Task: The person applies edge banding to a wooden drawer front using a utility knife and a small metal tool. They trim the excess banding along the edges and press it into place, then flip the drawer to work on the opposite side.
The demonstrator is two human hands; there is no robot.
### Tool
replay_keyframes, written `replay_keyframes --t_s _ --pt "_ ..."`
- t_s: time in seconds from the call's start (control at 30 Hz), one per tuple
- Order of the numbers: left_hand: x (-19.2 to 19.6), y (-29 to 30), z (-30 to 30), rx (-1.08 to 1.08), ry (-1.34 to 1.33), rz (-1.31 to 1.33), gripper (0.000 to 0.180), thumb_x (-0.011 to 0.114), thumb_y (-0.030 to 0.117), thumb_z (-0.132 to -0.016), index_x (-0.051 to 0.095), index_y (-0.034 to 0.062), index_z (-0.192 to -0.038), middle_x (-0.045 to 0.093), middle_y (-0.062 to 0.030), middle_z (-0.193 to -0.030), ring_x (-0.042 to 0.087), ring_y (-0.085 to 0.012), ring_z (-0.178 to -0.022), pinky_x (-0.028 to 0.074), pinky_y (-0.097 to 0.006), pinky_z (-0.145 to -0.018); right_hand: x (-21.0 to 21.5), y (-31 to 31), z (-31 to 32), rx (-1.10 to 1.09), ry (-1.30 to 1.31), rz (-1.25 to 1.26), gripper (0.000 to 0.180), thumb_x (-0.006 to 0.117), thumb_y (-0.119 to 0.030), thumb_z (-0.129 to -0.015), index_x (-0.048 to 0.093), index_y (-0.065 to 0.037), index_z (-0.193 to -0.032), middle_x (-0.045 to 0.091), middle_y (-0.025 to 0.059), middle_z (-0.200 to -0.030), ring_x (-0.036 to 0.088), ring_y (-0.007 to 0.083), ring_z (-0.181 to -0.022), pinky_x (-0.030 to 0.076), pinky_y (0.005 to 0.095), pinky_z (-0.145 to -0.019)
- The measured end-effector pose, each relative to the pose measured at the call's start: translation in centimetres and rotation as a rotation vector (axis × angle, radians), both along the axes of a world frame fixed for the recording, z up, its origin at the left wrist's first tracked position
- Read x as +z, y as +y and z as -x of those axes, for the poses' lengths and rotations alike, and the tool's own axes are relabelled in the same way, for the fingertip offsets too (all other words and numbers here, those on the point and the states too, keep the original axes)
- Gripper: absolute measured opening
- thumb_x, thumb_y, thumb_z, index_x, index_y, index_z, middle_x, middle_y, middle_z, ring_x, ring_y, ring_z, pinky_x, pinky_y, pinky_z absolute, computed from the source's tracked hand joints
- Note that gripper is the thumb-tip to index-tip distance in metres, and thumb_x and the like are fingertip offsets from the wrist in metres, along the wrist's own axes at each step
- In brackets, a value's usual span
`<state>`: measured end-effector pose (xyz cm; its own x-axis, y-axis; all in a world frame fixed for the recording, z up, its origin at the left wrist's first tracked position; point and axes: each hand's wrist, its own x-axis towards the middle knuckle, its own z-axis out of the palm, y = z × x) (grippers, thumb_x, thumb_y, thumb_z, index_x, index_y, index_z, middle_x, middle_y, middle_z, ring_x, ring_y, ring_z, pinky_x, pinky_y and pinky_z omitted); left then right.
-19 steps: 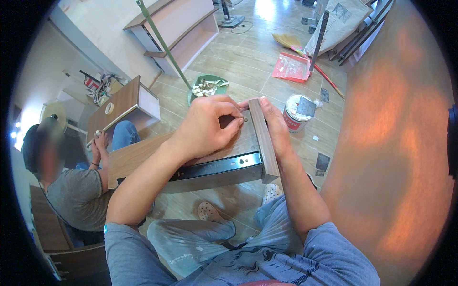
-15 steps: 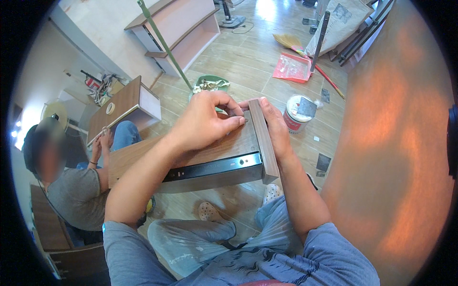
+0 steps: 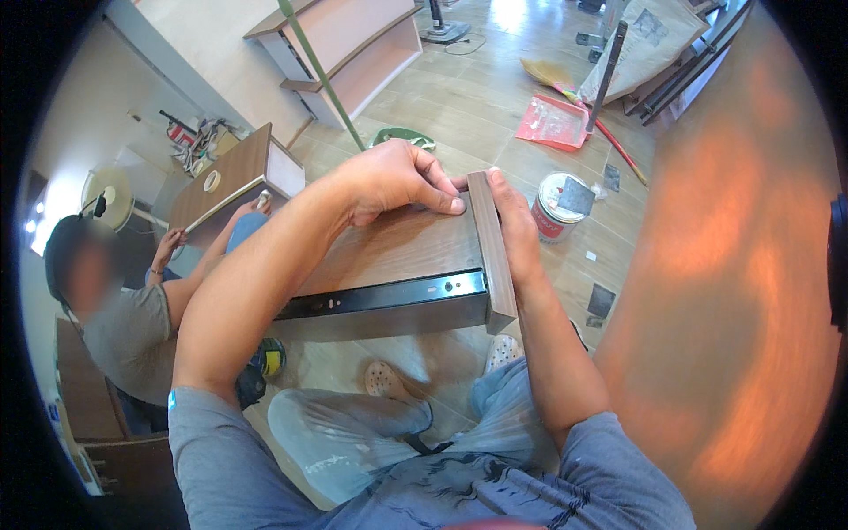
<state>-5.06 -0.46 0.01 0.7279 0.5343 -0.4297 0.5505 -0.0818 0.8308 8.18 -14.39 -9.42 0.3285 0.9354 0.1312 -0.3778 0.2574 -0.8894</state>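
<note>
Your left hand [image 3: 397,181] presses flat atop the wooden drawer [image 3: 389,256], fingers closed, steadying it over your knees. Your right hand [image 3: 515,231] grips its front panel [image 3: 492,252] from outside, bracing that joint.

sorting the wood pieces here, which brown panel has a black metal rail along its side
The drawer panel under both hands; its near side carries the black slide rail. The co-worker's board at left shows a pale edge instead.
</note>
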Motion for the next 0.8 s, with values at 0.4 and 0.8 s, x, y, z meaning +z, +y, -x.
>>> replay_keyframes --t_s 0.4,0.8 --pt "-1.0 0.3 0.6 -0.073 -0.031 0.264 0.023 0.096 0.008 -0.079 0.075 0.0061 -0.088 0.077 -0.0048 -0.096 0.070 -0.0165 -0.093 0.056 -0.032 -0.085 -0.6 0.3 -0.3 -0.080 -0.080 0.046 0.057 0.047 -0.048 -0.115 0.075 -0.001 -0.097 0.070 0.0027 -0.086 0.060 0.0093 -0.076 0.048 0.0275 -0.072" --pt "-1.3 0.9 1.4 -0.120 -0.134 0.157 0.017 0.090 0.007 -0.085 0.082 0.0021 -0.098 0.078 -0.0044 -0.104 0.070 -0.0141 -0.097 0.054 -0.029 -0.091 -1.1 1.0 -0.3 -0.116 -0.065 0.067 0.056 0.048 -0.047 -0.115 0.076 -0.005 -0.092 0.068 -0.0023 -0.080 0.056 0.0056 -0.072 0.044 0.0244 -0.067"
